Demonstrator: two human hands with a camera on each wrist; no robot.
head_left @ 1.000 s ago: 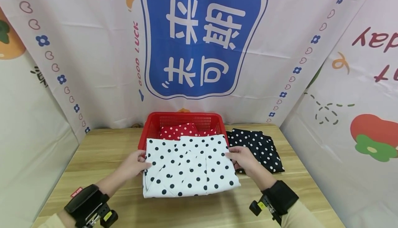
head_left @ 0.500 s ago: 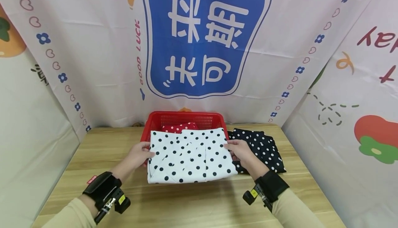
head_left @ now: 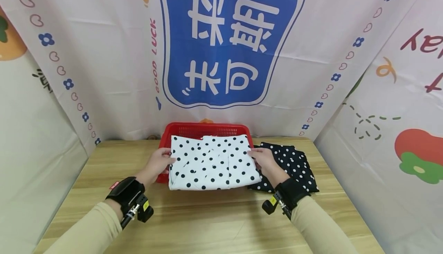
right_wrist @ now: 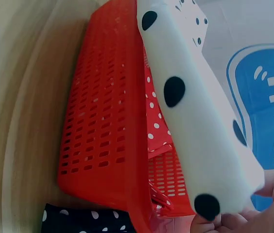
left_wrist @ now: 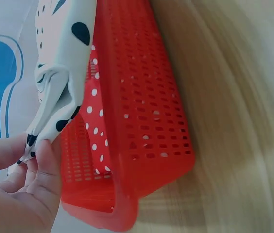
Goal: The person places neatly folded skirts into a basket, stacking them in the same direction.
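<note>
A folded white cloth with black polka dots [head_left: 214, 161] is stretched between both hands above the red plastic basket [left_wrist: 142, 97]. My left hand [head_left: 159, 165] pinches its left edge between thumb and fingers, plain in the left wrist view. On the right edge, my right hand [head_left: 264, 159] grips the cloth; in the right wrist view its fingers are partly hidden behind the fabric. Red cloth with white dots [left_wrist: 95, 124] lies inside the basket, mostly covered by the white cloth in the head view.
Folded black cloth with white dots [head_left: 292, 165] lies on the wooden table [head_left: 207, 223], right of the basket. A printed white curtain [head_left: 121, 54] hangs behind the table, with printed sheets at both sides.
Both hands have moved the white cloth forward, away from the body, until it covers most of the basket opening in the head view. The red cloth has gone almost wholly out of sight there.
</note>
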